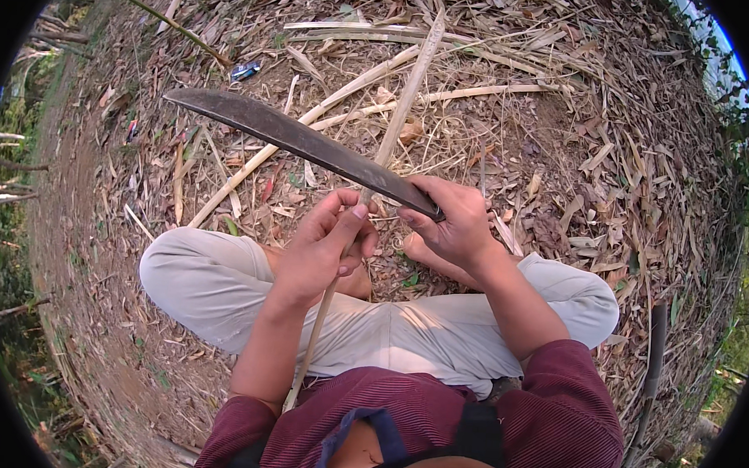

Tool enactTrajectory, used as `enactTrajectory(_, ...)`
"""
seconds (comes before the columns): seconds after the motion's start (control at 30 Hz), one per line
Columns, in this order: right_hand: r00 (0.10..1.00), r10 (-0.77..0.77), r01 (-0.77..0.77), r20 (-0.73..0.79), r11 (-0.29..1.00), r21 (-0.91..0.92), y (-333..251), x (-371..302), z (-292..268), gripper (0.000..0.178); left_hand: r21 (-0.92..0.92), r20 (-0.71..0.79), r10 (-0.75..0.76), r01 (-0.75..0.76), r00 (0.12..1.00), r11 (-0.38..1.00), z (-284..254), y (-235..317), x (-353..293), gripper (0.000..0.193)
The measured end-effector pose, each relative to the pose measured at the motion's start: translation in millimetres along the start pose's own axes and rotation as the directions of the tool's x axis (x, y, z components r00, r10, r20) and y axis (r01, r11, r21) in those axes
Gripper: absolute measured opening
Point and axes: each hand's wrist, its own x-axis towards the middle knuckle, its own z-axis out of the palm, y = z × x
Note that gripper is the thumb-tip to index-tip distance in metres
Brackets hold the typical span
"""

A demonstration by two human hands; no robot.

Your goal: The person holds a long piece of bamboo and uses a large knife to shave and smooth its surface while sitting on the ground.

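My right hand is closed round the handle end of a long machete. Its dark, broad blade reaches up and leftward, the tip far out at the left. A long pale bamboo strip runs from my waist, under my left forearm, up to the far edge of the litter. My left hand grips this strip around its middle, thumb on top. Just beyond those fingers the blade crosses over the strip; whether its edge touches it I cannot tell. Most of the machete's handle is hidden in my right hand.
I sit cross-legged, my pale trousers framing the near ground. More split strips and curly shavings lie beyond my hands among dry leaves. A small blue packet is at upper left. A dark stick lies at right.
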Motion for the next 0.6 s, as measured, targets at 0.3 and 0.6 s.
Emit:
enactTrajectory(0.3,0.993,-0.099,0.112,0.072,0.970,-0.217,-15,7,3,0.051,0.205,-0.187,0.201,-0.162,0.962,0.965,12,-27,1,0.032)
enactTrajectory(0.6,0.999,0.018,-0.015,0.029,0.993,-0.117,-12,-4,6,0.056,0.454,-0.162,0.347,-0.243,0.924,0.858,15,-42,1,0.023)
